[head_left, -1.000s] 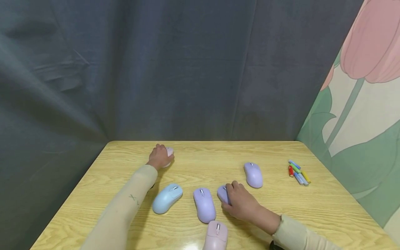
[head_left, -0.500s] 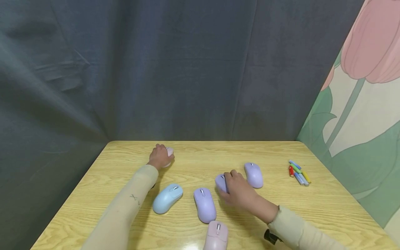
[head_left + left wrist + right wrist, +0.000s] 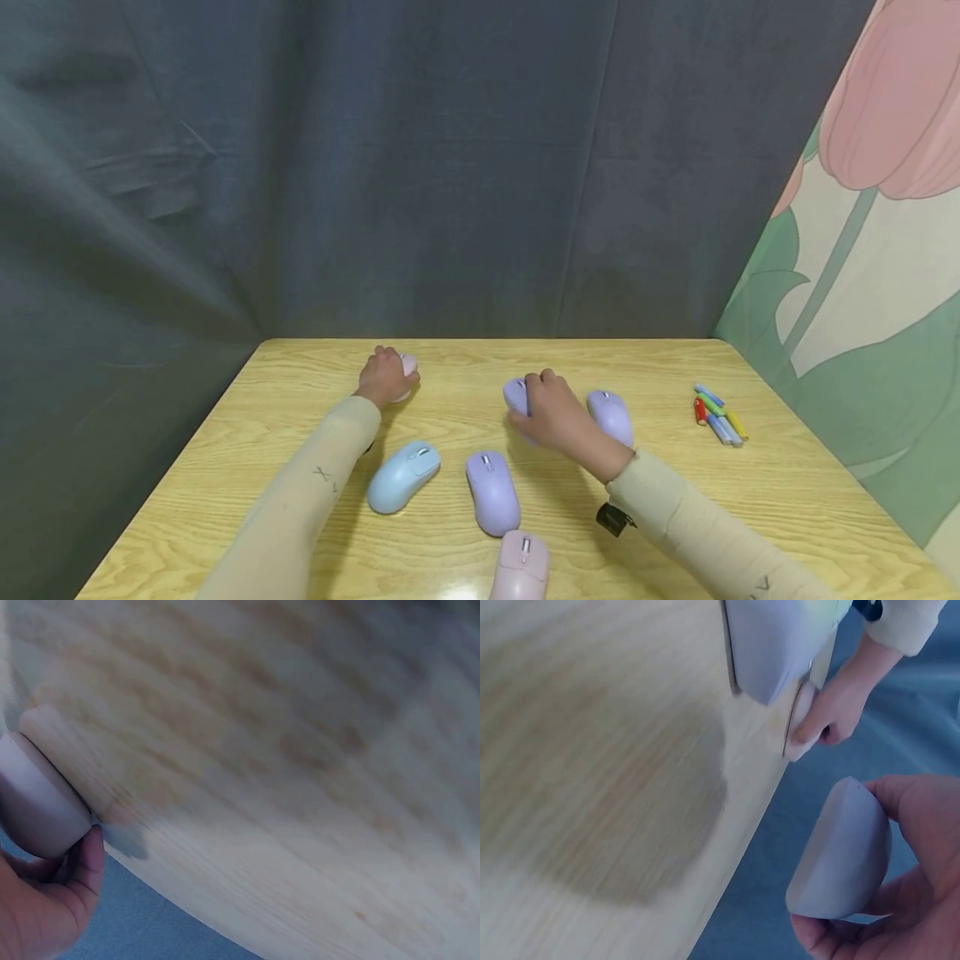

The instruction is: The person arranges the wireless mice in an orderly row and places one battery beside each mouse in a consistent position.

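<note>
My left hand (image 3: 384,377) grips a pale pink computer mouse (image 3: 408,365) near the table's far edge, left of centre. In the left wrist view, that pink mouse (image 3: 41,796) sits on the wood with fingers curled at its end. My right hand (image 3: 557,412) holds a purple computer mouse (image 3: 516,396) by its sides, farther right. The right wrist view shows the held mouse (image 3: 844,855) pinched between thumb and fingers, apart from the tabletop. A second purple mouse (image 3: 611,417) lies just right of this hand, partly overlapped by the wrist.
On the wooden table (image 3: 262,433) lie a light blue mouse (image 3: 403,477), another purple mouse (image 3: 492,493) and a pink mouse (image 3: 520,567) near the front. Several small coloured batteries (image 3: 720,417) are grouped at right. A dark curtain (image 3: 480,183) hangs behind.
My right hand has carried the purple mouse forward and slightly left, away from the front row. The left hand stays in place on the pink mouse.
</note>
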The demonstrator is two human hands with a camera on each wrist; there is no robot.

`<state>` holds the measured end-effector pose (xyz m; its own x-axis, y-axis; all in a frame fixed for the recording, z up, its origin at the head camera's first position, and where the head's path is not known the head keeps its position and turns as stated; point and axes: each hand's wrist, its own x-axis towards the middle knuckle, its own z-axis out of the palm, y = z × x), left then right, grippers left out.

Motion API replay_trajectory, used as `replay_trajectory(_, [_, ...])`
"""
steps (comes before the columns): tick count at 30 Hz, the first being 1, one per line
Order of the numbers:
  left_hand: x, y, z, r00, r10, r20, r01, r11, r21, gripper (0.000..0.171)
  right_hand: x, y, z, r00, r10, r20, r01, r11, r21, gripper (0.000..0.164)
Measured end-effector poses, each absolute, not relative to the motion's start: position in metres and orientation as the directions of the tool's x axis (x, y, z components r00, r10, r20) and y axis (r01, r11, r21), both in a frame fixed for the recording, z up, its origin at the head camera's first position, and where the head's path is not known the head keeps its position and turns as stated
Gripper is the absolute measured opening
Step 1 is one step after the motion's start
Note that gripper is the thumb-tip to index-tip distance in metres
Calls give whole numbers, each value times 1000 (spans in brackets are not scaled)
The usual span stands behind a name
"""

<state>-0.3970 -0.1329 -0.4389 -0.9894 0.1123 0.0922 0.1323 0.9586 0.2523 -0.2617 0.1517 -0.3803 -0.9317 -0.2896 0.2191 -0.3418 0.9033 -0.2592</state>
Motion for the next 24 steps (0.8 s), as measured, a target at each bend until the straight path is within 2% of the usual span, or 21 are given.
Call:
replay_trajectory(19, [-399,-133,-441,-989,112,92,132,959,249,66,-323,129,-387,-970,-179,163,-221,930,-293,63])
replay_trajectory(24, [-398,-133,-441,-990,104,92,125,957,262,64,-337,121,-390,-974,-154,167,-201,929,-310,60])
